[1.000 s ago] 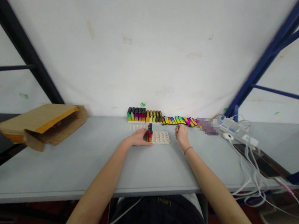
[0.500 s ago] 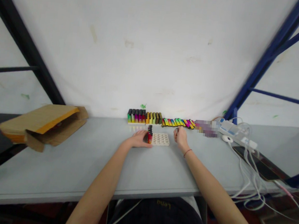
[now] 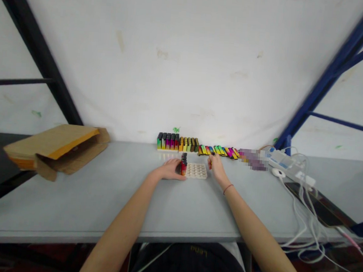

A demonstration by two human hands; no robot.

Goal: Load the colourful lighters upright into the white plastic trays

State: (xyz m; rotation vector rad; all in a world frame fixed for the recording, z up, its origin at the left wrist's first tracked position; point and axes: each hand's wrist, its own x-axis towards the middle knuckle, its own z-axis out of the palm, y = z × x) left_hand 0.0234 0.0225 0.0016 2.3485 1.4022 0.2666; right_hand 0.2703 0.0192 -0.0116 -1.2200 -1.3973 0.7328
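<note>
A white tray (image 3: 201, 171) with rows of round holes lies in front of me. Red lighters (image 3: 183, 168) with black tops stand upright in its left end. My left hand (image 3: 170, 170) grips that end, thumb along the near side and fingers behind the lighters, which partly hide them. Just off the tray's right end is my right hand (image 3: 216, 164), its fingers closed round a lighter (image 3: 212, 154) whose dark top pokes out; the rest of it is mostly covered by the fingers.
Against the wall stand a block of black-topped lighters (image 3: 167, 142) and a yellow-topped block (image 3: 188, 145). Loose colourful lighters (image 3: 218, 150) lie right of them. A torn cardboard package (image 3: 58, 145) is at the left. Power strip (image 3: 288, 163), white cables (image 3: 298, 212) and phone (image 3: 317, 205) occupy the right.
My right hand has moved a little left, closer to the tray, with the lighter in it. The left hand keeps its hold on the tray. The whole view has shifted slightly.
</note>
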